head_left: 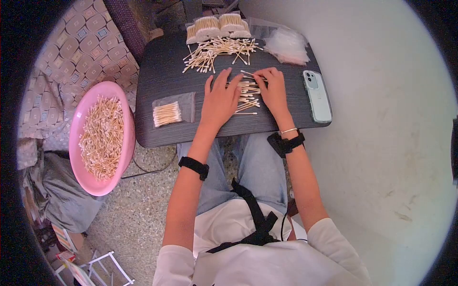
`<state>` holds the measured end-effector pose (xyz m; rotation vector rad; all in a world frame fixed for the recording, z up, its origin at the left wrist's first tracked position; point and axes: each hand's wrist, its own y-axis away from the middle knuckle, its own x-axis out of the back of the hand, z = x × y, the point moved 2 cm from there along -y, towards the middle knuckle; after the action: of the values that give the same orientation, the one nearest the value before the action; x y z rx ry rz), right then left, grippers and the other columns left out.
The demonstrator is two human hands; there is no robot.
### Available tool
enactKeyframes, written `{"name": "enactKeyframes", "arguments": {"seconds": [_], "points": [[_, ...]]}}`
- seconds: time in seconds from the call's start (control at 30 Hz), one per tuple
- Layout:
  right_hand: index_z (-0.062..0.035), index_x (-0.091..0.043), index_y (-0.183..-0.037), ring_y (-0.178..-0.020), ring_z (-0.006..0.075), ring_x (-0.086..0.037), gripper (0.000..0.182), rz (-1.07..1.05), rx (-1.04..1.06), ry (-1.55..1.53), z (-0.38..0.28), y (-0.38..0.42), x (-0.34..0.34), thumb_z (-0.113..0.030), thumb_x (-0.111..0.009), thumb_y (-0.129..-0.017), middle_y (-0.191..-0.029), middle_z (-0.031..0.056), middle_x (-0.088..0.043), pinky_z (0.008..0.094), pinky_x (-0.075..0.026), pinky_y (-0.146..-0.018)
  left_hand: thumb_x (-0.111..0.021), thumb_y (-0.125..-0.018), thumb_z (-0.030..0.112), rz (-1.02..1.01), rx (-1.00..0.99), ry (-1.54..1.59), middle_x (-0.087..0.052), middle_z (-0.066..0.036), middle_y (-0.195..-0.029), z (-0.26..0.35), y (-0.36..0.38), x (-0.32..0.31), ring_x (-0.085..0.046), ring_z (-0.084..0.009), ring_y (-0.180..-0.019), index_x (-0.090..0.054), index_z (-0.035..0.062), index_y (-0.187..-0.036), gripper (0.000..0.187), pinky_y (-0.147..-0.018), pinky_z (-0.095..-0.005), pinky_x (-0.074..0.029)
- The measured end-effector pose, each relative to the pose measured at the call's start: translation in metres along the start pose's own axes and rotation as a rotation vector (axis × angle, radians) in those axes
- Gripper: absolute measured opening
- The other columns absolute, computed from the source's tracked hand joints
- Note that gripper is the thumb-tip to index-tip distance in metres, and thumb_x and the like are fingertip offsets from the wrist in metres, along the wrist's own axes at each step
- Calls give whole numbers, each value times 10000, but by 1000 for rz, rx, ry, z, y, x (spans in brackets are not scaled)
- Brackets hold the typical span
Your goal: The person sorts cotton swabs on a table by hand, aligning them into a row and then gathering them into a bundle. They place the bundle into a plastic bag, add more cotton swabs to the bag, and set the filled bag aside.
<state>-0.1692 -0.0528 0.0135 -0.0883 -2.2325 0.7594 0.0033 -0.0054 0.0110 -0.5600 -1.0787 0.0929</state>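
Note:
A small group of cotton swabs (248, 97) lies side by side on the dark tabletop between my hands. My left hand (219, 100) rests at the left of this group with its fingers spread, thumb over the swabs' left ends. My right hand (273, 90) is at the group's upper right, thumb and forefinger pinched on a single cotton swab (247, 73) that points up and left. Beyond both hands sits a loose heap of cotton swabs (222, 49). To the left, a clear zip bag (188, 107) contains a neat bundle of swabs (167, 114).
Packed swab bundles (219, 25) stand at the table's far edge, beside a stack of clear plastic bags (287, 45). A phone (317, 96) lies along the right edge, near the pale wall (386, 119). Left of the table (186, 136), a pink basin (125, 143) holds many loose swabs.

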Motion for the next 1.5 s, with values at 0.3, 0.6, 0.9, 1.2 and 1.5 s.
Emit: {"name": "enactKeyframes", "arguments": {"seconds": [0.3, 0.6, 0.9, 1.2, 1.5], "points": [[-93, -725, -984, -960, 318, -530, 142, 70, -102, 20, 2, 2, 2, -119, -628, -884, -977, 117, -618, 420, -438, -868, -497, -982, 271, 52, 30, 25, -515, -168, -1349, 0, -2, 1, -462, -321, -1287, -462, 73, -1363, 431, -1107, -469, -306], [-54, -716, -988, -956, 326, -546, 163, 67, -7, 28, -7, 4, 1, -63, -617, -859, -991, 135, -614, 413, -460, -854, -521, -962, 252, 84, 19, 17, -522, -156, -1310, 0, -1, -1, -463, -298, -1283, -499, 58, -1312, 401, -1102, -477, -307], [-31, -709, -1008, -953, 275, -606, 177, -115, 27, -305, -16, 3, 7, -20, -583, -884, -1019, 105, -645, 350, -485, -831, -535, -898, 138, 100, 7, 25, -541, -135, -1295, -2, 0, -2, -478, -294, -1272, -534, 71, -1273, 382, -1101, -486, -313], [-57, -715, -922, -948, 279, -577, 212, -96, 134, -220, -16, 7, 9, 12, -586, -768, -988, 87, -621, 377, -477, -859, -599, -813, 113, 30, -85, 1, -591, -72, -1326, 0, 3, 6, -511, -286, -1248, -703, 151, -1146, 351, -1063, -459, -366], [-72, -742, -914, -890, 240, -558, 256, -99, 194, -114, -19, 8, 8, 57, -578, -764, -978, 62, -617, 357, -468, -831, -610, -777, 202, 135, -83, -4, -663, -60, -1218, 5, 4, 11, -548, -268, -1189, -758, 128, -994, 273, -1018, -451, -374]]}}
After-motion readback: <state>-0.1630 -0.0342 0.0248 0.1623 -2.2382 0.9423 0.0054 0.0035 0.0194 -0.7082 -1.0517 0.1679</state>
